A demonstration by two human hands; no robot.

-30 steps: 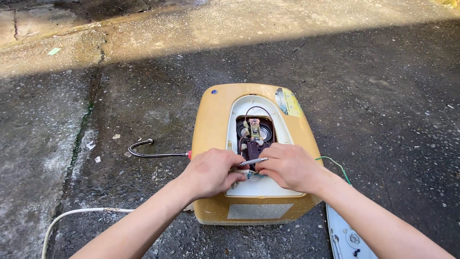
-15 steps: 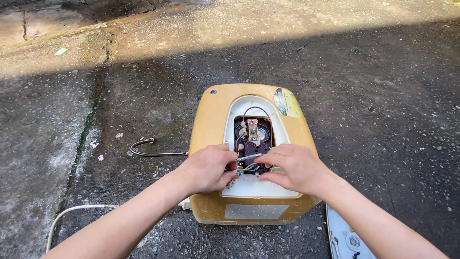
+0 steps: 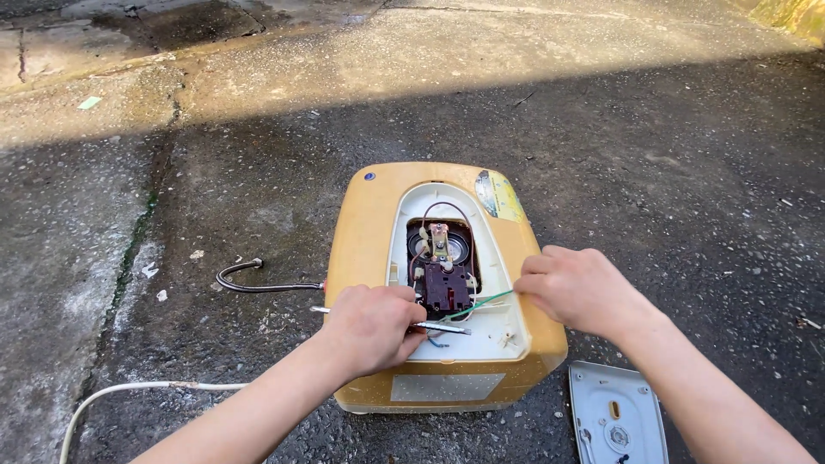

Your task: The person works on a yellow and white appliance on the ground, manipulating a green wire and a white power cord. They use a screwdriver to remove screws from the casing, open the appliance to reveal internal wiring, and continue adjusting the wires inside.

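Rough dark concrete ground, yellow appliance casing (image 3: 369, 223) lying open, dark red wired part (image 3: 444, 288) inside its white recess, left hand (image 3: 371, 328) grip closed on screwdriver (image 3: 434, 326) at the recess, right hand (image 3: 577, 290) pinching green wire (image 3: 485, 299), white cover (image 3: 617, 414) right of casing.

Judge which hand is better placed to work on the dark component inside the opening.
Left, probably: the left hand holds a thin metal tool aimed just below the dark component. The right hand is busy holding the green wire aside.

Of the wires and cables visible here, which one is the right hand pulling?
The thin green wire, running from the dark part in the yellow housing to the right hand. The black hose and white cable lie untouched on the ground.
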